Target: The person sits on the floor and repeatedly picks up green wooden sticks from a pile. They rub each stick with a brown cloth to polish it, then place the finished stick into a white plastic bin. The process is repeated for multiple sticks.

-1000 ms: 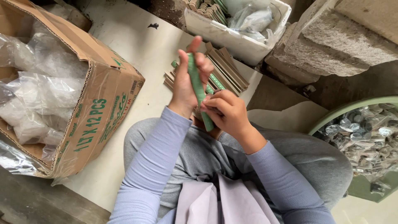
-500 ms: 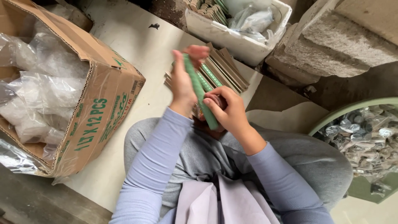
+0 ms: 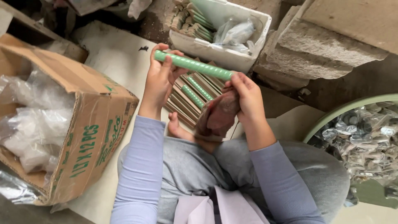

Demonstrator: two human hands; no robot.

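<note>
Two hands hold one long green tube between them, above the lap of a person sitting cross-legged on the floor. The tube [image 3: 192, 65] is a slim green stick with pale rings along it. Its long axis runs from far left to nearer right, sloping slightly down toward the right.

The left hand [image 3: 161, 76] wraps the tube's left end, fingers curled over the top and thumb underneath. The right hand [image 3: 244, 93] pinches the tube's right end between thumb and fingertips, and the same hand also seems to press a brown paper wrapper [image 3: 217, 116] against its palm; the exact grip on the paper is hard to tell. Each hand is at its own end, so neither is nearer the middle.

Just beyond the hands, lower down, lies a stack of brown sleeves [image 3: 188, 99] on the floor, some showing green tubes inside. Farther off sits a white tub [image 3: 248, 54] with more sleeves and clear plastic bags. At near left stands an open cardboard box [image 3: 95, 137] stuffed with clear plastic bags. At right, a green basin [image 3: 331, 120] holds shiny silver wrappers.
</note>
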